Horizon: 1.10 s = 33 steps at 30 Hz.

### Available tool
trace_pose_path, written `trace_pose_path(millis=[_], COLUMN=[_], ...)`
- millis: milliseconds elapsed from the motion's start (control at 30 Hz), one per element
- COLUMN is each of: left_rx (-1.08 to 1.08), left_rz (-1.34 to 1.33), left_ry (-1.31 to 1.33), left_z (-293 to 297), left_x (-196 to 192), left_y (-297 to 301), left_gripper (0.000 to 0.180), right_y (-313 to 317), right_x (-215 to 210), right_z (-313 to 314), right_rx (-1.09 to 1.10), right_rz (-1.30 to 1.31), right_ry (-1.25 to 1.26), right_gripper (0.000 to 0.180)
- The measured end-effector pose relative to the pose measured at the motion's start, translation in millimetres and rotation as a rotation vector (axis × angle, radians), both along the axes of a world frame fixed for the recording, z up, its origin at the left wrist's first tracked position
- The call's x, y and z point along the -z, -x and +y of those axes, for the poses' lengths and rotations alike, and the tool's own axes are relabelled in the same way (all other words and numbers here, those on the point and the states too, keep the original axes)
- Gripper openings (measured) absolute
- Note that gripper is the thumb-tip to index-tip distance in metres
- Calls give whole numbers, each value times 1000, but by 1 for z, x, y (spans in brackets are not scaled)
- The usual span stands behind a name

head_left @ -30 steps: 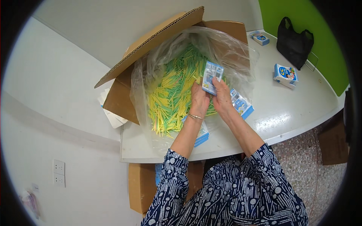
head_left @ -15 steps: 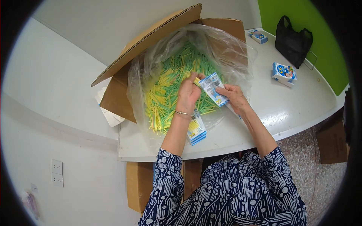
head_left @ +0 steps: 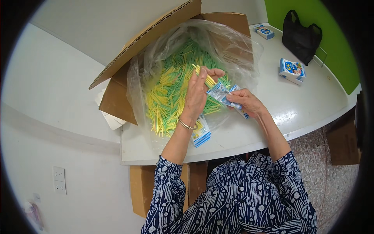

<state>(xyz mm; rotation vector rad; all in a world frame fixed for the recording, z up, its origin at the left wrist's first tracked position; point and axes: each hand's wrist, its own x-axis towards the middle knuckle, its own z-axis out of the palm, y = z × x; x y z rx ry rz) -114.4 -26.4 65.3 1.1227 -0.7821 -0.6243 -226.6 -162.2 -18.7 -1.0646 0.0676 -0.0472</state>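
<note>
Left hand (head_left: 196,93) grip pinching yellow sticks (head_left: 204,76), right hand (head_left: 247,102) holding half-hidden blue packet (head_left: 224,95)

Single head-worn fisheye view, looking steeply down from close above, white table (head_left: 311,105) filling centre, edges bending

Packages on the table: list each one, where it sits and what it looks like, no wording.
Small box: right side of table, beside black bag; blue and white, rectangular.
Second small box: far edge of table; blue, rectangular.
Flat packet: near table edge under left wrist; blue, white and yellow.
Clear pouch: held in right hand; blue print.
Cardboard box: left, open, brown, plastic-lined.
</note>
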Motion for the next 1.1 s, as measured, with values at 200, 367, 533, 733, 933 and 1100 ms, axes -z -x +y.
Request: trace_pose_path(millis=[200,367,533,733,933,1100], left_rx=[34,32,16,-130,-222,-162], left_rz=[-79,-88,-365,-330,-1328,-1888], left_ry=[-59,-160,-304,-326,-439,-441], left_z=[3,7,13,8,-15,-43], left_x=[2,9,10,7,31,44], left_y=[2,15,12,-26,-65,-65], left_gripper=[29,34,37,32,15,5], right_y=[1,3,4,10,28,46], right_x=[5,6,10,2,-11,-7], right_z=[-1,-2,-9,-15,-45,-63], right_rx=[-36,-48,-53,95,201,291], right_rz=[1,1,93,-14,-60,-75], right_ry=[-25,-36,154,125,147,135], right_gripper=[22,23,24,21,21,21])
